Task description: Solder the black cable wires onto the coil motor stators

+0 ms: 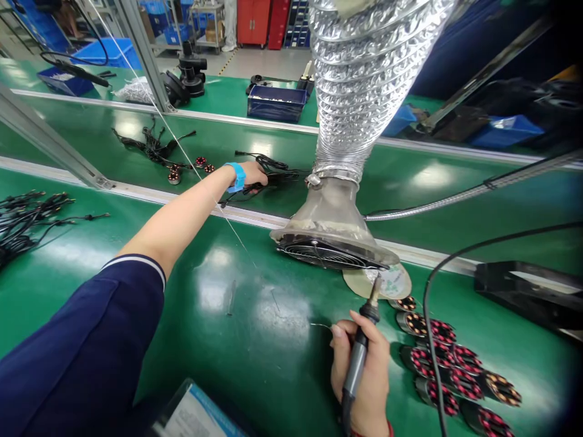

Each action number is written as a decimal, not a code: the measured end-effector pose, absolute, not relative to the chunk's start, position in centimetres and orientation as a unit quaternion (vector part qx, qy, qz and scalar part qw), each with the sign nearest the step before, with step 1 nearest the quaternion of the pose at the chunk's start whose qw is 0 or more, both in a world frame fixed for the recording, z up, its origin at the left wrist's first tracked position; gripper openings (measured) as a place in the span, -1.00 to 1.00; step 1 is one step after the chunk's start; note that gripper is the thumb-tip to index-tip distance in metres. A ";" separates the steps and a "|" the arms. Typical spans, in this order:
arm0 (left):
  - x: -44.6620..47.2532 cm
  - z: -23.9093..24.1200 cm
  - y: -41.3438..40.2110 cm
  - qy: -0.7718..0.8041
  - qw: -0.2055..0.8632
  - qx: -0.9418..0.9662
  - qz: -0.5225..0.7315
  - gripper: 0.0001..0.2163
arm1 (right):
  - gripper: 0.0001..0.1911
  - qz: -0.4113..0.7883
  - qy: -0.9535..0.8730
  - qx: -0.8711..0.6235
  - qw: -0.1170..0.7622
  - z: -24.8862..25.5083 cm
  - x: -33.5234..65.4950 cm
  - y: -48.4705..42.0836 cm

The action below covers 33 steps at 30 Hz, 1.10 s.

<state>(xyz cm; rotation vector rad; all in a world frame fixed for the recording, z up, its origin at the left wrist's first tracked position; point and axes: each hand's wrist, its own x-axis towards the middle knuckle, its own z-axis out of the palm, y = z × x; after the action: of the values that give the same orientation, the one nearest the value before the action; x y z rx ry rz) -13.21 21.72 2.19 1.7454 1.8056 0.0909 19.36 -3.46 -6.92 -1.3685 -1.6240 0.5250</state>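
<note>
My left hand (254,175), with a blue watch (237,176) on its wrist, reaches over the aluminium rail to a bundle of black cables (285,176). Its fingers curl down among the cables, and the fingertips are partly hidden. Lower right, my right hand (364,370) grips a soldering iron (357,364), tip pointing up and away. A thin piece of solder wire (321,325) sticks out leftward between its thumb and forefinger. Several motor stators (439,355) with red or copper windings lie on the green mat right of this hand.
A fume extraction hood (330,218) on a silver duct (359,91) hangs above the mat, with a round pad (396,280) beneath. More black cables lie at left (27,224) and beyond the rail (152,145). A black cord (430,303) arcs over the stators.
</note>
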 end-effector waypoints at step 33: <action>-12.4 0.8 24.5 0.730 0.091 0.673 -0.076 -0.65 | -0.72 0.178 -0.680 -0.551 0.450 -6.9 19.6 -3.4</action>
<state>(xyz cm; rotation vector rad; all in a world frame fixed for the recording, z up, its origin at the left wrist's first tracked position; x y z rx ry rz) -12.41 24.54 0.77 2.0001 2.1686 -0.2270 19.56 -3.36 -6.90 -1.3618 -1.6809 0.4407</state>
